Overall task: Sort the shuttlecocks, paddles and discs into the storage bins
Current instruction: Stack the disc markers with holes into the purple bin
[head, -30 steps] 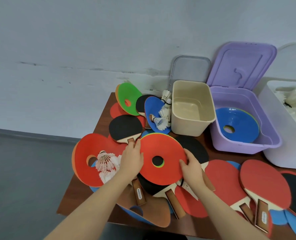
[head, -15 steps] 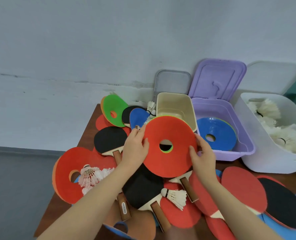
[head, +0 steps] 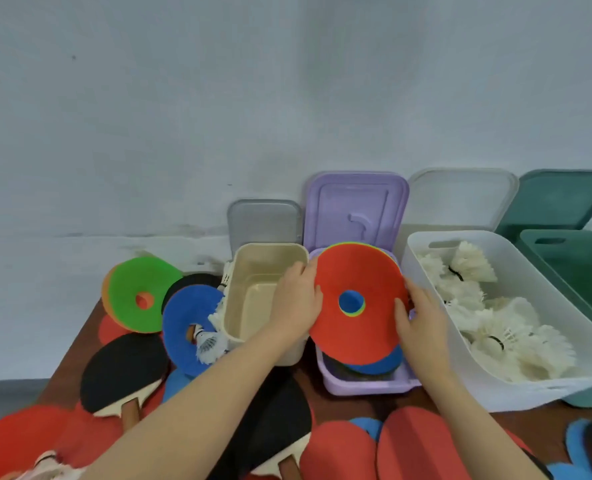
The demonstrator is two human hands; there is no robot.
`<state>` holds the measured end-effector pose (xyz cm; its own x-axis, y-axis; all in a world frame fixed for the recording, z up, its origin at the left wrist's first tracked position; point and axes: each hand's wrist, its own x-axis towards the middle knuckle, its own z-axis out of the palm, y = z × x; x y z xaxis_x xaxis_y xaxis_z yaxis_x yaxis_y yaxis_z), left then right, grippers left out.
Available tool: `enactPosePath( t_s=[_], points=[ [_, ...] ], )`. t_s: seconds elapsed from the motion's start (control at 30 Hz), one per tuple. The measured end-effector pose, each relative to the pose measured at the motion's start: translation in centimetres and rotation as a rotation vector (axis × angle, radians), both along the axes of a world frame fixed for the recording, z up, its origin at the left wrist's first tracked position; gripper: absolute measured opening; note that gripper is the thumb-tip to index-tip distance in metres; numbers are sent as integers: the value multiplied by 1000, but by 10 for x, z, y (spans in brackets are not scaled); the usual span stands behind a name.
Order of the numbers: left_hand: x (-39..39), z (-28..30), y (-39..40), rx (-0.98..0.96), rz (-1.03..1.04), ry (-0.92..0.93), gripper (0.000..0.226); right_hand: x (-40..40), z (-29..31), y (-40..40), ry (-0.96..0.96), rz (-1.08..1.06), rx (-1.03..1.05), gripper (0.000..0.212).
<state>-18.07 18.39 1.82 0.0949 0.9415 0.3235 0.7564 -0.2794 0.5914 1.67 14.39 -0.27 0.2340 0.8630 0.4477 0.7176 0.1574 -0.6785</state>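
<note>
Head view: the left hand [head: 296,299] and right hand [head: 417,320] are gripping the red disc [head: 358,299] by opposite rims, holding it tilted over the purple bin [head: 364,384], above a blue disc [head: 377,363]. It is looking light, thin and flexible, so edge holds suit. 1 second ago it was lying on the paddle pile.

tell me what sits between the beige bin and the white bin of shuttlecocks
In the head view, the purple bin sits between the beige bin and the white bin, with both hands holding the red disc over it.
</note>
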Motion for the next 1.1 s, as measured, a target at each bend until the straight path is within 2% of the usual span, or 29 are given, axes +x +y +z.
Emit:
enactPosePath(
  t_s=[0.13, 0.23, 0.3, 0.47, 0.57, 0.67, 0.8, 0.87, 1.1],
  points=[
    [35, -15, 32, -104, 18, 55, 51, 24, -15, 30, -135, -35, -95, 39],
    [39, -32, 41, -260, 69, 342, 45, 29, -28, 36, -232, -82, -218, 41],
    [35, -42, 39, -310, 54, 458, 46, 27, -36, 33, -281, -66, -273, 43],
    [11, -39, 30, -238, 34, 412, 51, 18, -37, 29, -262, 25, -316, 41],
    [-14, -28, 22, -189, 9, 362, 50, 4, -30, 30, -295, 42, -272, 39],
    [-49, -19, 10, -126, 40, 394, 52, -22, -21, 27, -357, 47, -216, 35],
    [-108, -8, -14, -72, 86, 423, 53, -75, -9, 17, -373, 142, -128, 23],
    [-142, -5, -25, -66, 117, 420, 53, -109, -8, 13, -384, 211, -125, 33],
    [-256, -15, -51, -147, 194, 446, 55, -234, -18, -15, -328, 333, -90, 32]
  ],
)
